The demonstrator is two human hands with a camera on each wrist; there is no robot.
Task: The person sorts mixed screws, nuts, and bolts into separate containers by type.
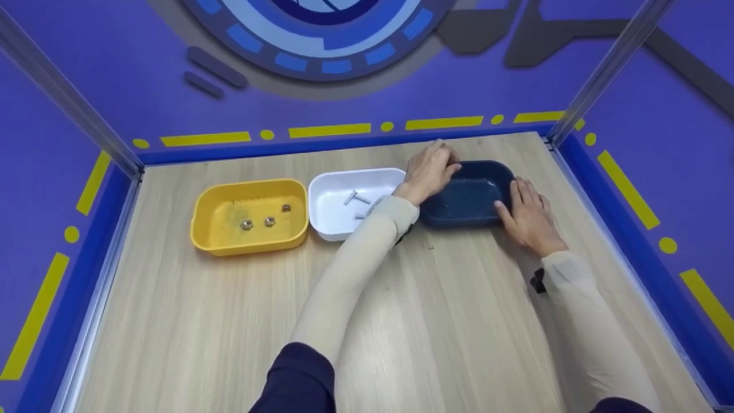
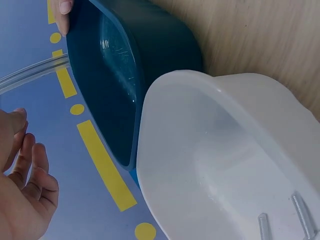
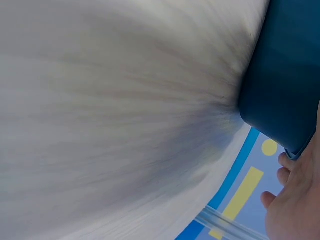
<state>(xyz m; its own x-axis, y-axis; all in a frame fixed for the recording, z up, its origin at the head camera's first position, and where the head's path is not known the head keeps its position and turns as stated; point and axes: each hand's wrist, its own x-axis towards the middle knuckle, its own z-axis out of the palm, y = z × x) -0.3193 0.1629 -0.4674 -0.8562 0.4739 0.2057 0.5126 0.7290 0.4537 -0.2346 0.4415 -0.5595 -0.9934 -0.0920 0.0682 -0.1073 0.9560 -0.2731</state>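
Observation:
My left hand is over the left end of a dark blue plastic bin, its fingers curled. In the left wrist view, the left hand has thumb and fingers bent close together; I cannot tell whether something small is between them. At the bin's right end, my right hand holds the rim, thumb on the near side of the edge and fingers along the outside. A white bin stands against the blue one, with several bolts lying inside, partly hidden by my left forearm.
To the left sits a yellow bin with 3 nuts in it. One tiny screw lies on the wooden table in front of the blue bin. Purple panels wall the table at the back and sides.

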